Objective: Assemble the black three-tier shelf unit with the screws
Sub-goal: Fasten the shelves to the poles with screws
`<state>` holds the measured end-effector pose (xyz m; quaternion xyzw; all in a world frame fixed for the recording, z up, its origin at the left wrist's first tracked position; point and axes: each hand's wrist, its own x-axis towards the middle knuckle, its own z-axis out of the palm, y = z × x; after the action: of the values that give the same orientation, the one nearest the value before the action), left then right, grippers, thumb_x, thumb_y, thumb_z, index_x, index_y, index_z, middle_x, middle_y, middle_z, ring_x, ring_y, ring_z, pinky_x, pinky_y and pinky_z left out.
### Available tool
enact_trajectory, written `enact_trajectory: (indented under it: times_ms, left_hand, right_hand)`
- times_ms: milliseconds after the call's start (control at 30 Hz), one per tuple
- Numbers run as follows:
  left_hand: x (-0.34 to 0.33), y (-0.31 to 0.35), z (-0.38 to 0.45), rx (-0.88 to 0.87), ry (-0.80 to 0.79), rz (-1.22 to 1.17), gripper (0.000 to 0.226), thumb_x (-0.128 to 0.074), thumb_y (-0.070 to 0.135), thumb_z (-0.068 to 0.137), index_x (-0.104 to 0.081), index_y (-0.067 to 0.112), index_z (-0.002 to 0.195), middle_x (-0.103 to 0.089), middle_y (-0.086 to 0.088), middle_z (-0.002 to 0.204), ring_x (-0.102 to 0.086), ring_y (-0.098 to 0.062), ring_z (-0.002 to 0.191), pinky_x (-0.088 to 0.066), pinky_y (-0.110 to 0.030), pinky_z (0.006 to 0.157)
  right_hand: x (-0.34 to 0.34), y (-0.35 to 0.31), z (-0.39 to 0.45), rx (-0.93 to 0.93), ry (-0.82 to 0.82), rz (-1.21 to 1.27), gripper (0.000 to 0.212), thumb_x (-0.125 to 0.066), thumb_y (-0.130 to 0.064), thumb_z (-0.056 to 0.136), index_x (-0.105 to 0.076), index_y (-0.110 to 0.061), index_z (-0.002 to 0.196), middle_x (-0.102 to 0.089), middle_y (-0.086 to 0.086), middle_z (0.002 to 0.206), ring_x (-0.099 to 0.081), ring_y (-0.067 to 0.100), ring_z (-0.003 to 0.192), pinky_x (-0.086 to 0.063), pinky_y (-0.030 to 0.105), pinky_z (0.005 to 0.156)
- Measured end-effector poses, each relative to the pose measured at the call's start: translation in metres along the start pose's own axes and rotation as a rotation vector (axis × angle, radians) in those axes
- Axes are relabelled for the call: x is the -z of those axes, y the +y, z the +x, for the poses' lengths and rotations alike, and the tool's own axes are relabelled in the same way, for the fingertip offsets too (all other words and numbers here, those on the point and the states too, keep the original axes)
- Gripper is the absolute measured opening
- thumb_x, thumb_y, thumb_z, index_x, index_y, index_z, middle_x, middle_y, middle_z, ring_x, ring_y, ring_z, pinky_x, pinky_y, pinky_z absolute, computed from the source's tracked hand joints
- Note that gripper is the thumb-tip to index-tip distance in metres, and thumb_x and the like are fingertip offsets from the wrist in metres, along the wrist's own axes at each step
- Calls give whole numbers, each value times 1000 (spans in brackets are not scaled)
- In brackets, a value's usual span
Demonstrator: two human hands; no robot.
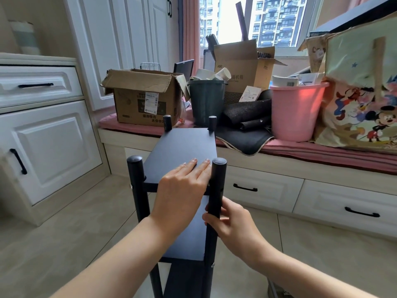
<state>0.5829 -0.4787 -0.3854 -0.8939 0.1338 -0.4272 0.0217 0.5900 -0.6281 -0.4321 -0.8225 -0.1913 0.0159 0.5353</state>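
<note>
Left hand (182, 186) flat, fingers straight, on the black three-tier shelf unit's (182, 147) top board; right hand (227, 220) just below grips the round black near-right post (218, 186).

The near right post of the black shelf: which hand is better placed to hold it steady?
The right hand. Its fingers already curl round the near right post below the top board. The left hand lies flat on that board.

A single wide-angle head camera looks forward and down from close above the shelf unit (182, 147) standing on the floor, facing the window seat (322, 155) and window (279, 20) beyond.
</note>
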Motion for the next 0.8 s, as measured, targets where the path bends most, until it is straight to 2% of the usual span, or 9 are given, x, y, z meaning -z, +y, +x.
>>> enact_trajectory:
  times_ms: [133,233,467,600,667,733,767,800]
  left_hand:
    - [7,-10,-1,55,-68,32,50,-89,1,66,-76,8,114,-74,-6,116,-72,-27,105,-59,-44,88]
    - [9,-15,-6,74,-79,68,57,-88,-6,61,-75,5,115,-73,-9,117,-72,-31,103,-60,-47,86]
    - [10,-19,-8,36,-78,3,50,-84,-3,71,-74,8,118,-71,-7,121,-71,-33,106,-61,-48,84]
    - [18,-27,-8,8,-121,-42,50,-81,0,75,-71,9,123,-69,-5,126,-69,-32,112,-58,-49,91]
    - [25,-28,-7,9,-268,-50,60,-74,10,80,-61,15,138,-58,-1,141,-58,-28,129,-47,-47,107]
    - [31,-28,-9,93,-381,-89,72,-55,30,82,-41,26,152,-36,10,158,-34,-16,148,-22,-39,123]
    - [32,-26,-10,152,-376,-163,74,-46,36,78,-40,32,152,-34,14,159,-28,-12,150,-14,-36,125]
    - [35,-21,-11,215,-343,-261,71,-41,40,76,-48,36,146,-39,15,156,-29,-10,149,-12,-34,124]
  right_hand:
    - [1,1,1,22,-12,-1,11,-71,-20,89,-61,-23,86,-70,-7,86,-71,10,80,-58,38,76]
    - [1,2,1,29,-12,-14,11,-71,-20,89,-62,-24,87,-70,-7,87,-71,10,79,-58,36,75]
    - [0,1,0,53,4,-2,13,-74,-18,87,-63,-24,86,-69,-12,87,-71,9,80,-58,33,75]
    - [-7,-3,-2,38,15,20,12,-76,-22,85,-65,-25,92,-72,-10,91,-70,11,83,-57,30,76]
    - [-8,-4,-2,2,-3,44,15,-75,-19,84,-66,-21,96,-73,-4,93,-69,14,86,-57,31,81]
    - [-6,-5,-2,-23,-92,122,21,-72,-8,84,-67,-18,101,-73,1,95,-70,12,91,-56,28,84]
    - [-5,-6,-3,-25,-144,166,27,-68,-1,84,-66,-16,106,-73,2,97,-69,9,94,-56,26,84]
    - [-4,-6,-4,-23,-184,195,33,-63,5,84,-66,-15,110,-73,2,101,-68,7,96,-54,24,84]
